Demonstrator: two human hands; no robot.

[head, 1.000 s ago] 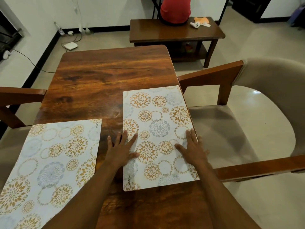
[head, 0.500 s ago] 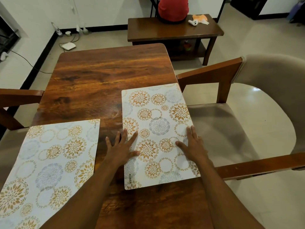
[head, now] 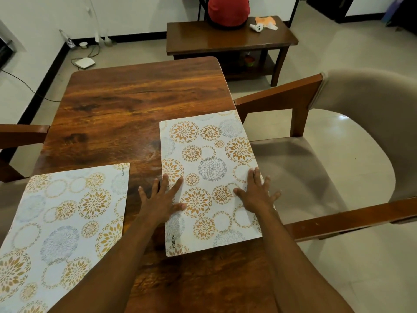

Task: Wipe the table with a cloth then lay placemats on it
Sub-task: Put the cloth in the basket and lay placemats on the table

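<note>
Pale floor tiles surrounded the dark wooden bench, and a padded armchair stood at its right edge. The right placemat lay flat along the right edge of the bench with its long side parallel to that edge, and the left placemat lay flat at the left edge, toward the near left corner. Both hands rested flat with fingers straight and spread: the left hand across the right placemat's left border, partly on bare wood, and the right hand on its right border, outer fingers reaching past the bench edge.
</note>
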